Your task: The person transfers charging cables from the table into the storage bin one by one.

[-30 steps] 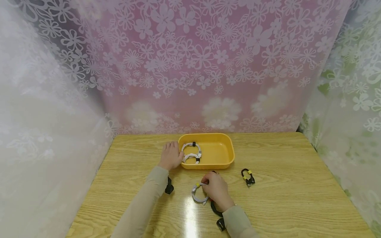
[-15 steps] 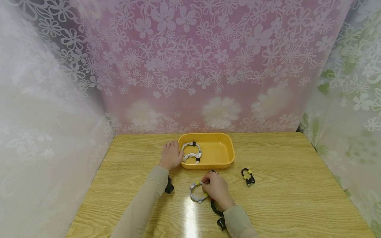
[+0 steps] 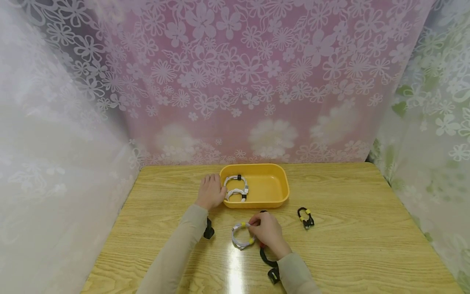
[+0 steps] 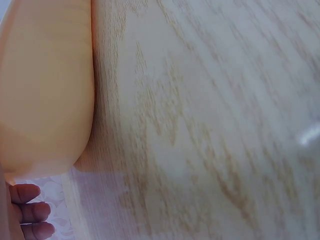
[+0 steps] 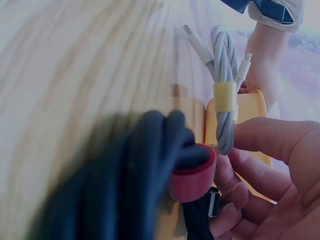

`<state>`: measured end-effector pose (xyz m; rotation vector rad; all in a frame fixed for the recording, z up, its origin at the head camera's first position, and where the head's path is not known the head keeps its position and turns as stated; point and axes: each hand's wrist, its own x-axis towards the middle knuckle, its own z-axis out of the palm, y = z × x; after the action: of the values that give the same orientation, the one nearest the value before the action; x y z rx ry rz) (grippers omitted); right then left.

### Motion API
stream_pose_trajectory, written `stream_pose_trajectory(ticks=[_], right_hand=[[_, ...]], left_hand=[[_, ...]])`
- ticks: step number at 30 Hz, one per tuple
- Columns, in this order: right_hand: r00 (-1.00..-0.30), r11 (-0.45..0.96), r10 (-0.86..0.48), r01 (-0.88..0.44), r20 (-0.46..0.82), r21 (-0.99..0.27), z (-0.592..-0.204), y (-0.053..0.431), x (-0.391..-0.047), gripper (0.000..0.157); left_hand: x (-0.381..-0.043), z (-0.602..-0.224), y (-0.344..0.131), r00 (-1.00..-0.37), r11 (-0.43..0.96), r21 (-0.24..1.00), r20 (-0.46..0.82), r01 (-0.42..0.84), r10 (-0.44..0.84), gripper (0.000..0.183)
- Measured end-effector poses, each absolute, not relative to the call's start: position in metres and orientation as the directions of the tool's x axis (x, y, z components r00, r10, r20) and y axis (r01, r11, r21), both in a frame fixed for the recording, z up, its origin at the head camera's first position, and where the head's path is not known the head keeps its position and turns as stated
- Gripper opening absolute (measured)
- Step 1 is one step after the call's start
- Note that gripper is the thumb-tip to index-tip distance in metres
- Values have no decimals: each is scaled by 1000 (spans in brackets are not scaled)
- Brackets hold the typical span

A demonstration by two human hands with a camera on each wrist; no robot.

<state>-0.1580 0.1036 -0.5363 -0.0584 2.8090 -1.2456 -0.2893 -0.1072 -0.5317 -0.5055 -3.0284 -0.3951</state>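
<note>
A coiled white charging cable (image 3: 238,241) with yellow ties is pinched between the thumb and fingers of my right hand (image 3: 271,232). In the right wrist view the coiled cable (image 5: 227,60) stands edge-on, two plugs pointing up beside its yellow band (image 5: 224,97). My left hand (image 3: 211,192) holds the left side of a yellow bin (image 3: 285,185), thumb at the rim. Its fingertips (image 4: 34,212) show past the bin's wall (image 4: 45,90) in the left wrist view. Inside the bin, at its left, lie two white coiled cables (image 3: 236,178) with black ties.
A thick black cable (image 3: 267,258) with a red tie (image 5: 192,180) lies under my right wrist. Right of the bin is a small black cable (image 3: 306,218) with yellow ties. Another black item (image 3: 209,230) pokes out beside my left sleeve. Floral curtains (image 3: 257,81) surround the wooden table (image 3: 349,245).
The white coil has shifted slightly left and turned in my right hand, so its lower yellow tie now shows. My left hand and the bin have stayed put.
</note>
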Motion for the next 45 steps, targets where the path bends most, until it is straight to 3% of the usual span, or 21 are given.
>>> stream_pose_trajectory(ticks=[30, 45], right_hand=[[-997, 498, -26, 50, -73, -866, -521, 108, -161, 4], [-1000, 475, -17, 9, -19, -880, -511, 112, -168, 4]], left_hand=[[-290, -533, -108, -945, 916, 236, 67, 326, 319, 24], [-292, -536, -107, -950, 919, 243, 67, 311, 303, 22]])
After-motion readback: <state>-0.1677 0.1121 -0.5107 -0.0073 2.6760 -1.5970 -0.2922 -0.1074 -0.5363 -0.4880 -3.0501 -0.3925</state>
